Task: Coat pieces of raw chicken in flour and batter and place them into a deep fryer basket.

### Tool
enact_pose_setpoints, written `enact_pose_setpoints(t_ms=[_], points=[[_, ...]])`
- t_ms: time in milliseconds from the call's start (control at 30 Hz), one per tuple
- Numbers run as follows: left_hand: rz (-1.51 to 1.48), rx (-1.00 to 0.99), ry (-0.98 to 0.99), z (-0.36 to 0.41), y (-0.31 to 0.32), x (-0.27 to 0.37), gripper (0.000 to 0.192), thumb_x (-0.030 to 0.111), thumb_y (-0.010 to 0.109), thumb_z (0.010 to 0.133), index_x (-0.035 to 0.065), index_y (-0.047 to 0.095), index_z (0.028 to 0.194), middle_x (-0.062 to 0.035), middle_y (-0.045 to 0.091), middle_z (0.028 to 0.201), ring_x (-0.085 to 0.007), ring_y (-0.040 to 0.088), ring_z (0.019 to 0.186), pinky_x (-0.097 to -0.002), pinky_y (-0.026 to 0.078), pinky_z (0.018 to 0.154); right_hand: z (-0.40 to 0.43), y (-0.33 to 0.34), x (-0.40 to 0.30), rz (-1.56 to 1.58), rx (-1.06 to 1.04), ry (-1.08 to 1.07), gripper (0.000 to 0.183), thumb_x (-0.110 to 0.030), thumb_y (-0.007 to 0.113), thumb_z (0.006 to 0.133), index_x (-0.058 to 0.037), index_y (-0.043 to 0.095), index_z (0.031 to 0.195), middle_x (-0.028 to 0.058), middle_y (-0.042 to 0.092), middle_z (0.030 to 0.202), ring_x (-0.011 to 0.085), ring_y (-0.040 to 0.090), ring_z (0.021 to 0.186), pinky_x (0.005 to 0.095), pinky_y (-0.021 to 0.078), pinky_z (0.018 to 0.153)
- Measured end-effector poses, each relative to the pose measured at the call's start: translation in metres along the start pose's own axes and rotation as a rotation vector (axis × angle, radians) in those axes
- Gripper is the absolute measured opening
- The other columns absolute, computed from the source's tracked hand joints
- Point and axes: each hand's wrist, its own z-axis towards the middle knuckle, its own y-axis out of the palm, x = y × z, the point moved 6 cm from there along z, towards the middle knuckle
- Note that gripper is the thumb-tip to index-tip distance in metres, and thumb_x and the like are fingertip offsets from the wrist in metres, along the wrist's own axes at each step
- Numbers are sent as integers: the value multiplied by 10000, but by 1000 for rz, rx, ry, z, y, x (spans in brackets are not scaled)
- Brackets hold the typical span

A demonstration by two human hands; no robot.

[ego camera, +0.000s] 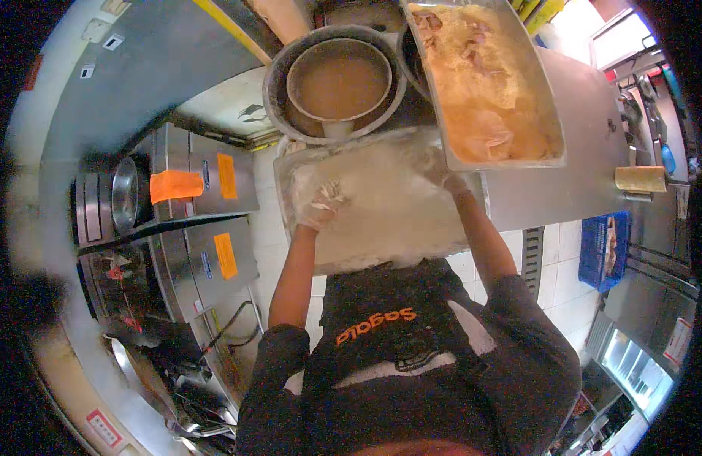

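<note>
A wide metal tray [477, 199] lies in front of my body, spread with pale flour [385, 205]. At its left side my left hand [323, 208] is over the flour, whitened up to the wrist; clumps cling to its fingers. I cannot tell whether it grips anything. My right hand [439, 171] reaches into the flour at the tray's far right, blurred and partly lost in the white. Close beside it stands a deep metal pan [559, 131] of yellow-orange marinade with raw meat pieces [490, 137], probably chicken.
Beyond the tray, a round sieve [339, 80] or shallow pan sits inside a large metal bowl [276, 108]. A steel table [584, 125] extends right, with a blue basket [601, 251] below. Steel cabinets [219, 176] with orange cloths [177, 187] flank the left.
</note>
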Motion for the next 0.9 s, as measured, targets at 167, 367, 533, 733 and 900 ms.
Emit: enact_pose_setpoints(t_ms=[167, 367, 533, 733, 900], points=[[1456, -149, -296, 66, 3, -10, 516, 353, 523, 972, 215, 448, 1463, -119, 348, 1564, -330, 302, 1440, -457, 288, 1168, 55, 21, -67, -375, -11, 13, 334, -322, 533, 971, -157, 622, 1247, 132, 581, 1328, 300, 517, 1260, 514, 374, 1095], [104, 569, -522, 71, 55, -8, 634, 479, 511, 954, 124, 428, 1473, -122, 366, 1555, -323, 290, 1445, -426, 185, 1206, 9, 2, -155, 373, -235, 222, 502, -245, 657, 924, -79, 507, 1373, 147, 549, 1353, 276, 514, 1262, 427, 417, 1071], [-356, -498, -681, 41, -68, -86, 585, 403, 573, 942, 114, 478, 1442, -94, 451, 1506, -238, 409, 1377, -397, 290, 1167, -19, -74, -124, 143, -513, 186, 541, -302, 627, 938, -93, 488, 1417, 152, 523, 1392, 273, 494, 1282, 409, 398, 1083], [451, -41, -335, 9, 44, -50, 551, 386, 487, 1001, 73, 428, 1451, -130, 471, 1467, -318, 482, 1296, -431, 361, 1132, -128, -60, 14, 519, -376, 556, 536, -373, 574, 979, -98, 501, 1433, 101, 501, 1443, 211, 511, 1251, 360, 353, 1112], [311, 77, -194, -13, 98, -13, 642, 447, 519, 979, 11, 423, 1441, -164, 466, 1466, -303, 477, 1306, -407, 353, 1136, -78, 16, -156, 799, -450, 889, 560, -405, 527, 1007, -121, 447, 1483, 78, 438, 1513, 192, 507, 1262, 324, 328, 1128]])
